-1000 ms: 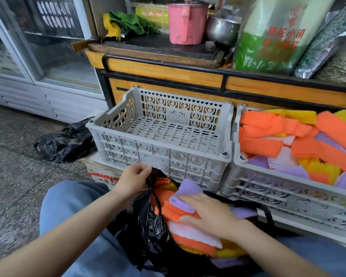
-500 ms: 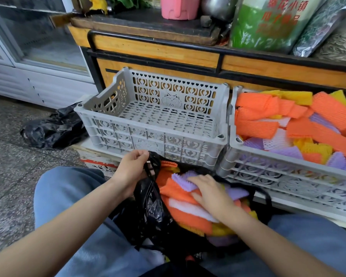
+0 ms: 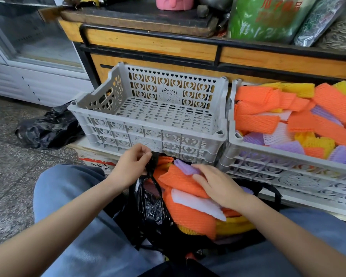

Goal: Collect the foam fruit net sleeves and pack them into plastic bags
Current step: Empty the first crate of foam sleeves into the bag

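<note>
Since half a second ago the view has tipped lower and the counter top has slid towards the upper edge. Both hands have kept their places at the bag.

Across the back runs the long wooden counter with a black metal frame (image 3: 154, 44). Against its front stand two grey perforated plastic crates side by side. The left grey crate (image 3: 148, 136) holds nothing. The right grey crate (image 3: 288, 176) is heaped with loose foam fruit net sleeves (image 3: 256, 122) in orange, yellow, purple and white. A crumpled black plastic bag on the floor (image 3: 48, 128) lies left of the crates.

Between the person's knees in blue jeans (image 3: 68, 196), just in front of the left crate, sits the open black plastic carrier bag (image 3: 152, 214). It is filled above its rim with a stack of flattened sleeves: a large orange sleeve (image 3: 188, 216), a white sleeve (image 3: 192, 202) over it, and a purple sleeve (image 3: 185, 166) at the far end.

The left hand (image 3: 128, 166) pinches the bag's near handle (image 3: 154, 158) between thumb and curled fingers, holding it up. The right hand (image 3: 220, 186) lies palm down on the stack with its fingers straight, their tips touching the purple sleeve.
</note>
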Motion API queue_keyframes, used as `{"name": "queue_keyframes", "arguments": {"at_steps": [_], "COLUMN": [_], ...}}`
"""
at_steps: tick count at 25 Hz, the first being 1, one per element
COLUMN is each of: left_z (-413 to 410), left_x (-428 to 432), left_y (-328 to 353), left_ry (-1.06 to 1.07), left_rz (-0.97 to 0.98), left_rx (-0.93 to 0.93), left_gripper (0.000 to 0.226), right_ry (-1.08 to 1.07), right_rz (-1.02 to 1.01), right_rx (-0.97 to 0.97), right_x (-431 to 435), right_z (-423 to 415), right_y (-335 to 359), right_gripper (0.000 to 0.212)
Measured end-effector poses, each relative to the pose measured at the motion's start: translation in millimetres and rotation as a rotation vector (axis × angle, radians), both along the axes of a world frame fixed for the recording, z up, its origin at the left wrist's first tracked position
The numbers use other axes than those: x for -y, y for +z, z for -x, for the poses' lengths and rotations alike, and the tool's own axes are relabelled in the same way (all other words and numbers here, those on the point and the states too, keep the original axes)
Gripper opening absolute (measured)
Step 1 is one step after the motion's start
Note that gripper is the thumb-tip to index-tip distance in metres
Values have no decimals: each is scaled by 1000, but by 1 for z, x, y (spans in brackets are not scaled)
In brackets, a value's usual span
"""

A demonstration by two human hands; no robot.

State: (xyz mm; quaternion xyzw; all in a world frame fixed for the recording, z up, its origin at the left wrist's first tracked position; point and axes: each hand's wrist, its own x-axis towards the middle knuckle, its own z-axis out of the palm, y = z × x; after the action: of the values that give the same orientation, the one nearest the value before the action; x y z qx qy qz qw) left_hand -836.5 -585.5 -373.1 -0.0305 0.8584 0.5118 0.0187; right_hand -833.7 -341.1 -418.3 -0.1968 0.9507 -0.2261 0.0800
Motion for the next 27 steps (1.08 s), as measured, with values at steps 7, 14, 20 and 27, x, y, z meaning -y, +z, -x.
{"name": "queue_keyframes", "arguments": {"at_steps": [7, 14, 20, 27], "left_z": [23, 84, 140, 173], "left_x": [-31, -139, -250, -274], "left_y": [17, 55, 45, 20], "left_ry": [-212, -554, -772, -729], "left_rz": [287, 342, 470, 679], "left_rx": [-91, -443, -311, -271], "left_gripper": [9, 17, 62, 59], "right_ry": [96, -282, -547, -608], "right_rz": [-104, 122, -90, -54], "right_rx": [-85, -563, -230, -400], "right_x": [-27, -132, -239, -250], "right_z": [-3, 27, 71, 92], "right_y": [26, 79, 76, 73], "right_gripper": [57, 33, 68, 28]}}
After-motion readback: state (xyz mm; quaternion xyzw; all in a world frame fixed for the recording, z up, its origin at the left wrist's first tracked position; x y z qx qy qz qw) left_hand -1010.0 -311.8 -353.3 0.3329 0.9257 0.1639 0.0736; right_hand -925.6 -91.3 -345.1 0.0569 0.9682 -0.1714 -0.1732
